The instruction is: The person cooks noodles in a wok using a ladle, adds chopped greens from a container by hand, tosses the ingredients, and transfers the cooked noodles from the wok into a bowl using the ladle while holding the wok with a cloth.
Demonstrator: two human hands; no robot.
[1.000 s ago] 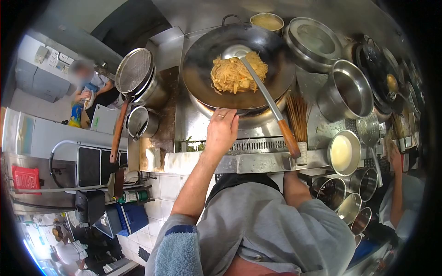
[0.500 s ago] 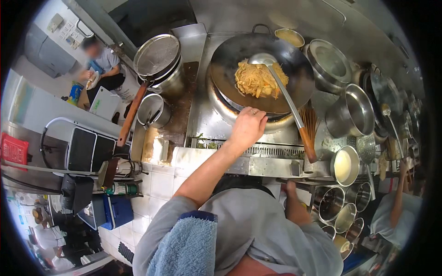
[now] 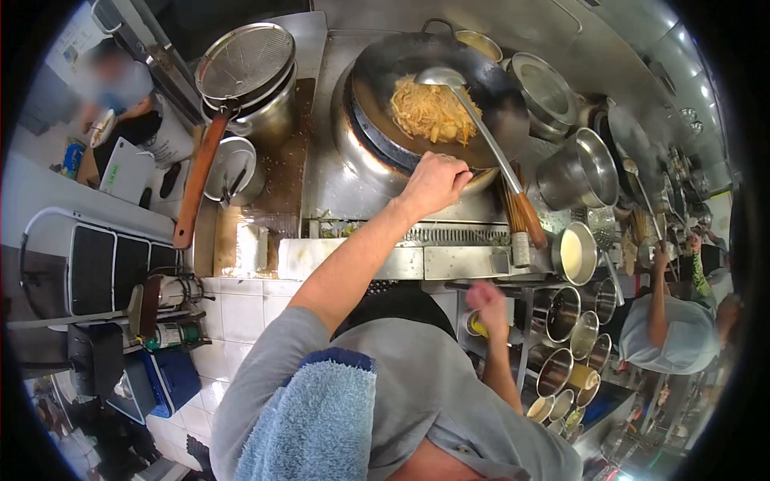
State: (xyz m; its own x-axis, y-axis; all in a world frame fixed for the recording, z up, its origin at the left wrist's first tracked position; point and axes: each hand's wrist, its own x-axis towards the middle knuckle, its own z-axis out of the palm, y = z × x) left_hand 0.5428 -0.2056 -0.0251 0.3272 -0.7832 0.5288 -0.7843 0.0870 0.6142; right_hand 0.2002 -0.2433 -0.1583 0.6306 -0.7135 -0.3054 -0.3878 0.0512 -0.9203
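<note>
From where I stand, the left hand [image 3: 437,186] is clamped on the near rim of the big black wok [image 3: 499,96], which sits on its round burner ring [image 3: 353,148] right in front of the person. To do this well, I think the grip should be firm, with the fingers up on the edge and off the ring, since metal like that could burn. The noodles [image 3: 421,112] lie in a heap inside, so a calm, level hold should stop them from spilling. The ladle [image 3: 485,138] rests in the wok with its round end on the noodles, and its long handle leans out over the rim beside the left hand; a bump could knock it. Its wooden end is by a stick brush [image 3: 520,250], so that side is a bit crowded. The right hand [image 3: 488,305] is down low by the bowls [image 3: 563,313], fingers curled, but it is too blurry to tell if it holds anything. Farther out on the bench [image 3: 321,164] are a steel pot [image 3: 557,176] and a strainer [image 3: 245,60]. One person [image 3: 124,88] sits off to the left, and another worker [image 3: 670,333] is on the right.
</note>
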